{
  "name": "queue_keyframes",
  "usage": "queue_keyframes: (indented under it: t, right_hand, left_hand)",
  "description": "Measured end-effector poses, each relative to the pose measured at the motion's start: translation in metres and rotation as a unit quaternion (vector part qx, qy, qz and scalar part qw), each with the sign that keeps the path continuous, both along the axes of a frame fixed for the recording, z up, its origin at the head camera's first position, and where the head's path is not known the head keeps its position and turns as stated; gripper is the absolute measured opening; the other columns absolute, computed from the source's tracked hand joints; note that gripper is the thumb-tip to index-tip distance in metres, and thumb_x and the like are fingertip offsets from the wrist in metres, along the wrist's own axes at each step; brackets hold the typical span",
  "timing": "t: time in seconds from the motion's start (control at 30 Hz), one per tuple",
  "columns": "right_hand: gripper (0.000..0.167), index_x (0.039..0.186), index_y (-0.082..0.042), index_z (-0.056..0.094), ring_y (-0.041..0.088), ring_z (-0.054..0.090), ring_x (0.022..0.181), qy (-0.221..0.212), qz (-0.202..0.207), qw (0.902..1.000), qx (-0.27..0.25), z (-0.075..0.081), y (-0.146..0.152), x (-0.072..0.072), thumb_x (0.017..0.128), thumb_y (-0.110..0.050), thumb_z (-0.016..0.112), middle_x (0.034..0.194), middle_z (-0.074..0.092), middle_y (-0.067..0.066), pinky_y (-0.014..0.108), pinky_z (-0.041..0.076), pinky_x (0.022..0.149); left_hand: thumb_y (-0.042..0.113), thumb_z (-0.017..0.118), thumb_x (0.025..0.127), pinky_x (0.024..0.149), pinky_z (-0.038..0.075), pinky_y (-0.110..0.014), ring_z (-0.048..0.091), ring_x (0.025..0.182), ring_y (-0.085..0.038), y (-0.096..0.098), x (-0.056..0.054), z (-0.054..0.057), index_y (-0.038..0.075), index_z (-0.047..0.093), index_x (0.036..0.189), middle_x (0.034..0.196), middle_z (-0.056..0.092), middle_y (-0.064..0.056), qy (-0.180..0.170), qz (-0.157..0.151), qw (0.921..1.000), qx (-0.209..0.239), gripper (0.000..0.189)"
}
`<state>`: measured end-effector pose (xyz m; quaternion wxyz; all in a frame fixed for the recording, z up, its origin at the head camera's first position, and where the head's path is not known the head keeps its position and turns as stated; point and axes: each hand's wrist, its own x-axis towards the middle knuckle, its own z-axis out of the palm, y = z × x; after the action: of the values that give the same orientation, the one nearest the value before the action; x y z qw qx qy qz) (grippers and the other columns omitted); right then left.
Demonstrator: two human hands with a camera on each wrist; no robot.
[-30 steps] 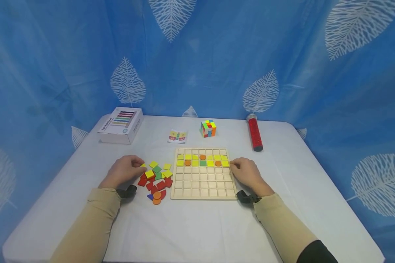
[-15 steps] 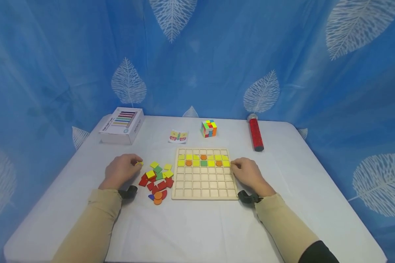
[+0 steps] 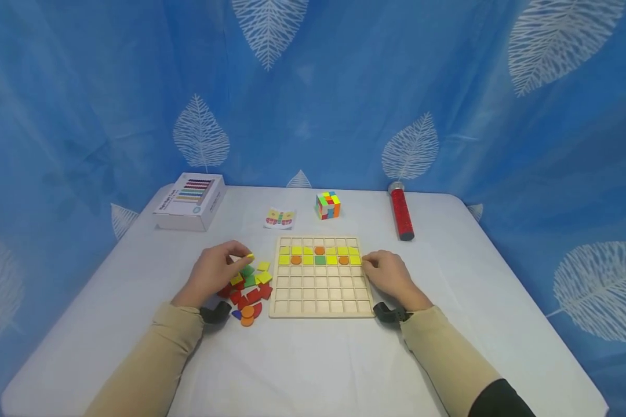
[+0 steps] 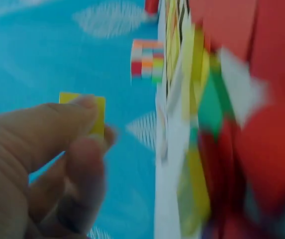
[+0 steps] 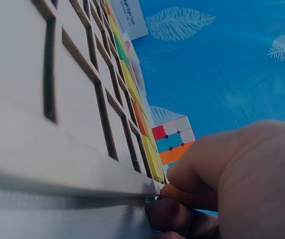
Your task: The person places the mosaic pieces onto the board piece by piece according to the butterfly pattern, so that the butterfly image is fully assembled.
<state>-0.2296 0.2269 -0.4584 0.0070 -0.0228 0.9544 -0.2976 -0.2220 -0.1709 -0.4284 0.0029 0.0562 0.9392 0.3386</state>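
Note:
My left hand (image 3: 213,272) pinches a yellow square tile (image 3: 250,256) between thumb and forefinger, raised over the loose pieces. In the left wrist view that tile (image 4: 98,112) stands on edge at the fingertips. Below and beside the hand lie red tiles (image 3: 253,295), yellow tiles (image 3: 263,278), green tiles (image 3: 248,281), orange discs (image 3: 247,313) and a blue piece (image 3: 237,314). To the right is a wooden grid board (image 3: 320,293), with two of its upper rows filled by yellow squares, orange discs and a green square (image 3: 320,260). My right hand (image 3: 391,278) grips the board's right edge.
Behind the board stand a puzzle cube (image 3: 328,205) and a card with a coloured butterfly-like pattern (image 3: 279,218). A white box (image 3: 190,202) sits at the back left, a red tube (image 3: 401,213) at the back right. A blue leaf-print curtain (image 3: 344,87) hangs behind the table.
My left hand, holding the yellow tile, first drew slightly left of the pile, then moved right over it towards the board. The right hand has stayed at the board's edge.

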Motion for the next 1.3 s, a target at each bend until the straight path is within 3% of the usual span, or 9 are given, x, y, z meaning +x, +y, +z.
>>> queue_keyframes:
  t: [0.13,0.27,0.37,0.5,0.7,0.83,0.97,1.13,1.3]
  right_hand:
    - [0.038,0.127,-0.002,0.071,0.031,0.064,0.117,-0.008,0.001,1.0000,-0.004,0.000,-0.002,-0.001,0.099,-0.024,0.058,0.124,0.071,0.014,0.053,0.049,0.104]
    - [0.038,0.127,-0.003,0.071,0.031,0.064,0.119,-0.009,-0.007,0.9999,-0.003,-0.001,-0.002,-0.001,0.099,-0.025,0.058,0.125,0.072,0.013,0.053,0.049,0.105]
    - [0.038,0.127,-0.003,0.071,0.032,0.063,0.119,-0.010,-0.010,0.9999,-0.003,-0.001,-0.001,0.000,0.099,-0.025,0.058,0.125,0.071,0.014,0.053,0.048,0.105]
    - [0.039,0.128,-0.003,0.071,0.032,0.063,0.119,-0.016,-0.008,0.9998,-0.008,-0.001,-0.001,0.001,0.099,-0.024,0.058,0.126,0.071,0.015,0.054,0.048,0.105]
    - [0.037,0.126,-0.002,0.072,0.032,0.064,0.119,-0.010,-0.010,0.9999,-0.008,0.000,-0.001,0.000,0.099,-0.023,0.058,0.124,0.072,0.014,0.053,0.049,0.105]
    - [0.035,0.124,-0.002,0.073,0.031,0.065,0.117,-0.001,-0.006,0.9999,-0.009,0.001,-0.001,-0.001,0.099,-0.022,0.058,0.122,0.073,0.014,0.053,0.049,0.104]
    - [0.035,0.123,-0.003,0.073,0.031,0.065,0.117,0.004,-0.005,0.9999,-0.009,0.001,-0.001,0.000,0.098,-0.022,0.059,0.121,0.074,0.013,0.052,0.049,0.103]
    - [0.035,0.124,-0.003,0.073,0.032,0.065,0.118,0.002,-0.004,0.9999,-0.009,0.000,-0.002,-0.001,0.098,-0.022,0.059,0.122,0.073,0.014,0.053,0.049,0.104]
    - [0.036,0.126,-0.003,0.072,0.033,0.064,0.122,-0.007,-0.006,0.9999,-0.010,0.000,-0.001,-0.002,0.099,-0.023,0.059,0.124,0.072,0.014,0.053,0.048,0.105]
  left_hand:
    - [0.023,0.082,0.089,0.066,0.051,-0.028,0.058,0.082,-0.021,0.018,0.004,0.008,0.019,0.080,0.106,0.104,0.071,-0.001,0.045,-0.040,0.9970,-0.048,0.018]
    - [0.023,0.086,0.085,0.073,0.054,-0.030,0.062,0.086,-0.017,0.037,0.001,0.013,0.020,0.083,0.101,0.102,0.073,0.004,0.089,-0.094,0.9848,-0.116,0.017]
    - [0.023,0.087,0.084,0.075,0.055,-0.031,0.064,0.087,-0.015,0.050,-0.003,0.010,0.021,0.084,0.099,0.100,0.073,0.006,0.104,-0.132,0.9746,-0.148,0.016]
    - [0.024,0.087,0.083,0.074,0.054,-0.031,0.063,0.085,-0.013,0.061,-0.006,0.000,0.022,0.084,0.096,0.098,0.072,0.008,0.103,-0.158,0.9680,-0.166,0.013]
    - [0.025,0.086,0.084,0.073,0.051,-0.028,0.061,0.079,-0.009,0.064,-0.007,-0.009,0.022,0.085,0.098,0.092,0.073,0.010,0.108,-0.184,0.9611,-0.175,0.014]
    - [0.024,0.084,0.086,0.079,0.055,-0.028,0.062,0.081,-0.010,0.061,-0.006,-0.009,0.022,0.084,0.104,0.096,0.075,0.009,0.119,-0.200,0.9543,-0.188,0.018]
    - [0.024,0.084,0.087,0.082,0.056,-0.029,0.063,0.083,-0.011,0.060,-0.004,-0.009,0.024,0.083,0.107,0.099,0.076,0.009,0.124,-0.201,0.9505,-0.202,0.020]
    - [0.025,0.083,0.088,0.077,0.055,-0.026,0.060,0.080,-0.009,0.061,-0.005,-0.010,0.025,0.084,0.106,0.097,0.075,0.009,0.132,-0.199,0.9444,-0.226,0.018]
    - [0.033,0.082,0.088,0.073,0.053,-0.026,0.059,0.078,-0.007,0.062,-0.005,-0.010,0.025,0.084,0.104,0.096,0.073,0.010,0.122,-0.197,0.9447,-0.233,0.018]
